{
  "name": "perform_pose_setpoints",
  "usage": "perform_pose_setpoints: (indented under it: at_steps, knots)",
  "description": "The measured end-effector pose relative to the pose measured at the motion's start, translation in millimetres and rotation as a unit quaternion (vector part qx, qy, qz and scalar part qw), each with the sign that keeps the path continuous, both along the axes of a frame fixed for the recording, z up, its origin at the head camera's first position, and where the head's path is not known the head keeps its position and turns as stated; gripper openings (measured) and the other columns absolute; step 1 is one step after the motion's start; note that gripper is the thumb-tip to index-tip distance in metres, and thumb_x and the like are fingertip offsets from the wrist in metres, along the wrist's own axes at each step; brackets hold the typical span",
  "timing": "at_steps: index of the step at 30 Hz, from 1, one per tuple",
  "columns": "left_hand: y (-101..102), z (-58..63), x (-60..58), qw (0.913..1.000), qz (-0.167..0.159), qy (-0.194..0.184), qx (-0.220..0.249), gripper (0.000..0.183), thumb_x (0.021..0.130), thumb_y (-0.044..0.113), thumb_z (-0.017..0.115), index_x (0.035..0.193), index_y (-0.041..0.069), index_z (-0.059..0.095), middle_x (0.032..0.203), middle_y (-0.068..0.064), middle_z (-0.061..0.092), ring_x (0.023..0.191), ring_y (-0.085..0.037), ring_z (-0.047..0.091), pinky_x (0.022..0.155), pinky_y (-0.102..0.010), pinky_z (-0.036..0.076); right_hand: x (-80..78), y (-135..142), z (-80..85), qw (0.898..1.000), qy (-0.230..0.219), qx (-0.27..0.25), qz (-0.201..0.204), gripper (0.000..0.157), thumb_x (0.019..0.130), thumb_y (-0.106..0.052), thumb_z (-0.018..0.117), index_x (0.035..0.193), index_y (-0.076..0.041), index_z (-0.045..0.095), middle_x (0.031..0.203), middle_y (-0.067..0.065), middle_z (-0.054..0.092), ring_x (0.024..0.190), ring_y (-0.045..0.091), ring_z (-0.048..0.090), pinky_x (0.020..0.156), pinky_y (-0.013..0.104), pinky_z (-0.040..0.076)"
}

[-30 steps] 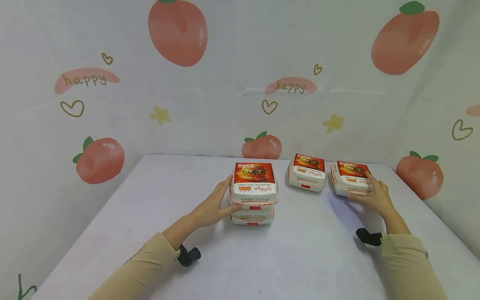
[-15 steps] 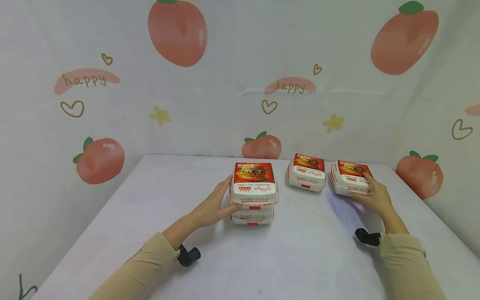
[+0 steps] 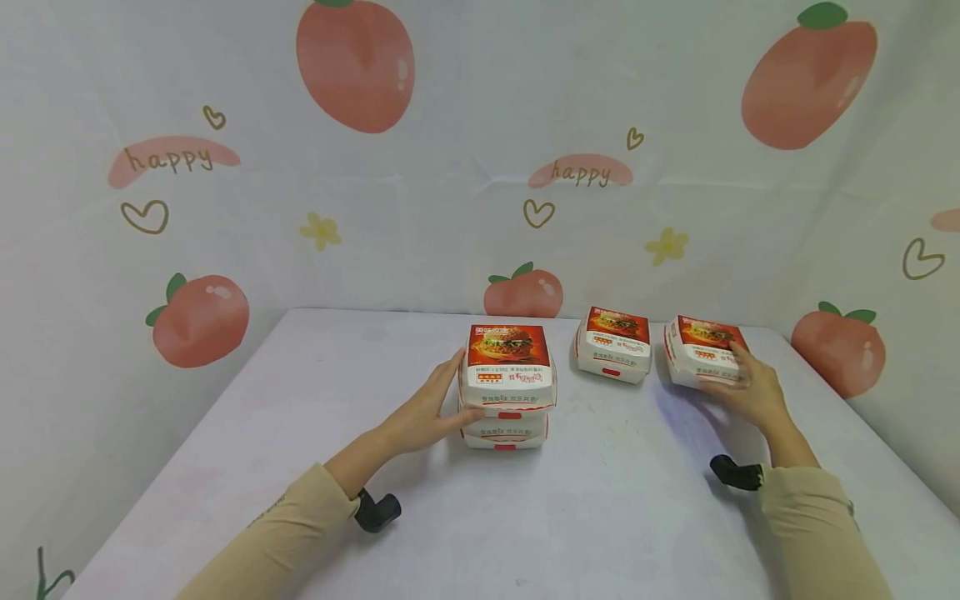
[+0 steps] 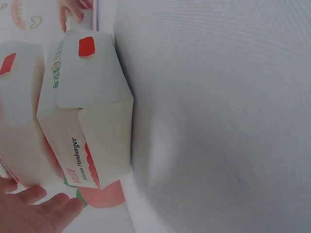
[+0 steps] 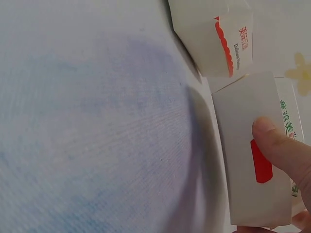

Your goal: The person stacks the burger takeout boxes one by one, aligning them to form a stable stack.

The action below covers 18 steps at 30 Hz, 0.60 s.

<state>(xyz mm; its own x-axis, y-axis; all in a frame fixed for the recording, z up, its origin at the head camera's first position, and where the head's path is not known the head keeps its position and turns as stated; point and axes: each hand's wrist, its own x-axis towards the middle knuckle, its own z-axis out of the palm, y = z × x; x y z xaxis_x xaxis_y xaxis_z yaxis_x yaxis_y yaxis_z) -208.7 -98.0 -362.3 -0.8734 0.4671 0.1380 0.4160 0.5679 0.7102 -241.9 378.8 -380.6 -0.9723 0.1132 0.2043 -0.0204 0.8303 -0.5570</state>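
In the middle of the table, one hamburger box (image 3: pixel 507 367) sits on top of another, lower hamburger box (image 3: pixel 504 432). My left hand (image 3: pixel 420 417) holds the upper one at its left side, thumb at the front edge and fingers along the side. At the right, my right hand (image 3: pixel 753 396) grips a third hamburger box (image 3: pixel 705 350). In the right wrist view its thumb presses the front of that box (image 5: pixel 248 155) beside the red tab, and a shadow lies below. The fingers behind are mostly hidden.
Another hamburger box (image 3: pixel 613 345) stands at the back of the table (image 3: pixel 600 517), between the stack and the held box. A printed cloth (image 3: pixel 450 233) hangs behind the back edge. Black wrist cameras (image 3: pixel 377 512) jut from both sleeves.
My right hand's box has moved slightly up and away, tilting a little. The left hand and the stack have stayed in place.
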Motion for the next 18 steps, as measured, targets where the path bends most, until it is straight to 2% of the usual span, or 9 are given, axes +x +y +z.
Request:
perform_pose_setpoints:
  at_steps: [18]
  knots:
    - [-1,2.7,1.4,1.0000,-0.006,0.003,0.004,0.094,0.087,0.039,0.064,0.151,0.012,0.001,0.155,-0.014,0.016,0.144,-0.031,0.019,0.112,-0.056,0.026,4.0,-11,12.2,0.999,0.034,-0.015,0.001,0.091,0.082,-0.025,0.072,0.147,0.001,0.015,0.138,0.043,0.023,0.126,0.060,0.021,0.100,0.072,0.020]
